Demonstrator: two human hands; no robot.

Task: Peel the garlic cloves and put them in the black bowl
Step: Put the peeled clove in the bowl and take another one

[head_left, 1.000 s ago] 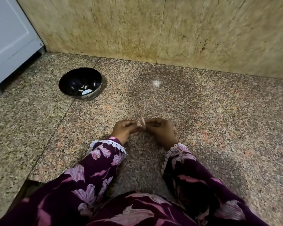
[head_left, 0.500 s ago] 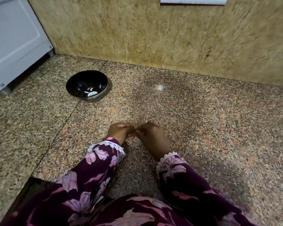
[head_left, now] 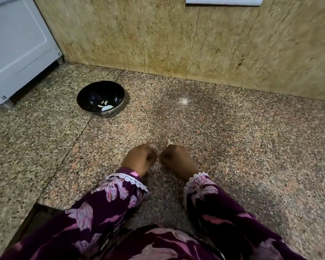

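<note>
1. Both hands low over the floor [head_left: 233,139], near centre, fingers curled, just apart.
2. Right hand [head_left: 176,158] pinches a clove [head_left: 169,142], pale tip poking out far side.
3. Left hand [head_left: 139,159] clenched; contents can't tell.
4. Bowl [head_left: 86,96] far left, peeled cloves [head_left: 106,107] inside, well apart from hands.

The round black bowl [head_left: 101,98] looks glossy, with light glinting off its inner wall. The speckled pink-and-grey granite surface [head_left: 233,147] is polished stone. The yellow-brown veined stone wall [head_left: 158,38] looks smooth. The purple floral cloth sleeves [head_left: 109,201] have white lace cuffs.
</note>
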